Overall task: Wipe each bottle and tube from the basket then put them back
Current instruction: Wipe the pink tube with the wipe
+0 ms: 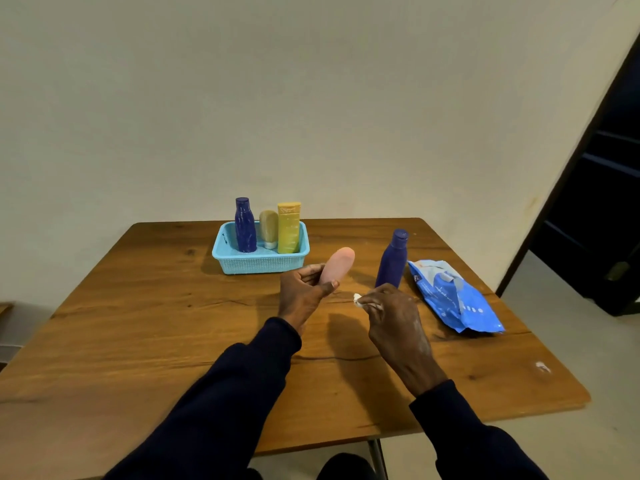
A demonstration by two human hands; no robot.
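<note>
My left hand (304,294) grips the lower end of a pink tube (338,264) and holds it up above the table, tilted to the right. Just to its right, my right hand (391,315) pinches a small crumpled white wipe (358,300), a short gap away from the tube. At the back of the table stands a light blue basket (261,263). In it stand a dark blue bottle (245,226), a beige tube (268,229) and a yellow tube (289,228). A second dark blue bottle (393,259) stands on the table beyond my right hand.
A blue wipes packet (453,296) lies on the wooden table (138,341) to the right of the standing bottle. A small white scrap (543,367) lies near the right edge. The wall is just behind the table, and a dark doorway (602,209) opens at right.
</note>
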